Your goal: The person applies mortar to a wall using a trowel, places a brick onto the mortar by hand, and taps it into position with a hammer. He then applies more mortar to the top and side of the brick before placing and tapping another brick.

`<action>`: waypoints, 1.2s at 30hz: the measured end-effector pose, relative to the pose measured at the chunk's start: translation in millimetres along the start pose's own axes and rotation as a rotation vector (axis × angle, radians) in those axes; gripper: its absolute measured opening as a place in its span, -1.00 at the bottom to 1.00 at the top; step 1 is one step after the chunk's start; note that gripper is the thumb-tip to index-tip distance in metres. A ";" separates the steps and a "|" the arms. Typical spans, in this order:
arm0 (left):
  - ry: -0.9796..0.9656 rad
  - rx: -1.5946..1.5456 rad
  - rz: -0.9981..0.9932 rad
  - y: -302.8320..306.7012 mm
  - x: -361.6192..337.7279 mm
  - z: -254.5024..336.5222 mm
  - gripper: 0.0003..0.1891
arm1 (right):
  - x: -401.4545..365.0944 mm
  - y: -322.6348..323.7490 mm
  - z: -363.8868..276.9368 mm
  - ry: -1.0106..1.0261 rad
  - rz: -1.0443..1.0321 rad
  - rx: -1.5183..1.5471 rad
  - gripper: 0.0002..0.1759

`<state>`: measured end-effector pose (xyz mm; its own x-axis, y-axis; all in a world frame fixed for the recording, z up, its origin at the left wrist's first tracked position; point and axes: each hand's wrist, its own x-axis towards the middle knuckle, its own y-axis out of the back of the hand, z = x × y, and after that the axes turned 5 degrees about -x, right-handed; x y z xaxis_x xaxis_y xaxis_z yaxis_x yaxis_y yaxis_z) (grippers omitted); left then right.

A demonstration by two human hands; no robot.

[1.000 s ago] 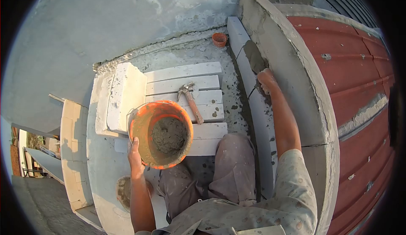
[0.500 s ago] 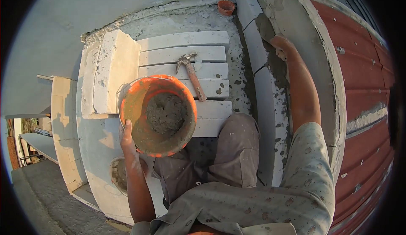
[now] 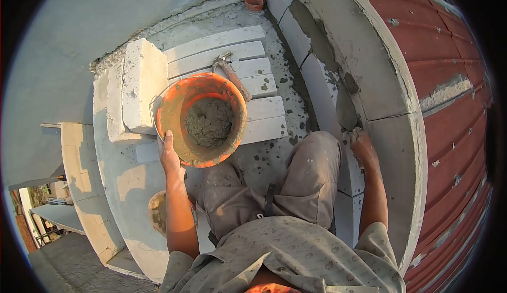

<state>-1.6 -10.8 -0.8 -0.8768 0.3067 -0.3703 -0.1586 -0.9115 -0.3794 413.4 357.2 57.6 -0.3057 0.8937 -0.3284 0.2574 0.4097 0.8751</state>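
Note:
My left hand [image 3: 170, 158] is closed on the rim of an orange bucket [image 3: 240, 116], tilted so its inside faces me. Wet grey mortar [image 3: 209, 121] lies in the bottom of it. On the right, my right hand [image 3: 362, 144] is closed around a trowel [image 3: 346, 109], its handle mostly hidden by the fingers. The trowel's blade rests at the mortar bed between the white block row [image 3: 318, 79] and the grey wall [image 3: 388, 90]. Behind the bucket, a claw hammer [image 3: 232, 76] lies across white block strips [image 3: 216, 42].
A small orange pot [image 3: 254, 2] stands at the far end. White blocks [image 3: 143, 84] are stacked at left. A mortar-stained round container [image 3: 157, 213] sits beside my left forearm. Red corrugated roofing [image 3: 454, 150] lies beyond the right wall.
My right hand has drawn the trowel back toward my body along the block row. More mortar shows on top of the far blocks. My left hand still holds the bucket.

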 end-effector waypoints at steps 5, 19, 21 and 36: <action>-0.151 0.018 -0.083 -31.1 -34.8 12.1 -0.44 | -102.6 47.9 -22.7 0.253 0.255 -0.129 -0.70; -0.834 0.687 -0.432 -99.5 -102.4 -26.8 -0.51 | -141.8 -51.7 -193.6 0.789 -0.070 -0.554 -0.87; -0.890 0.723 -0.430 -104.4 -102.9 -35.7 -0.50 | -143.9 -47.6 -183.3 0.810 -0.236 -0.362 -0.86; -0.658 0.444 -0.361 -109.9 -80.3 -8.3 -0.53 | -160.0 -56.8 -136.5 0.290 -0.451 0.563 -0.71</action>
<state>90.0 67.0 63.6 -0.8010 0.5018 0.3264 -0.5197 -0.8536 0.0368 322.6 166.0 109.0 -0.6992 0.5666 -0.4360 0.4543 0.8230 0.3411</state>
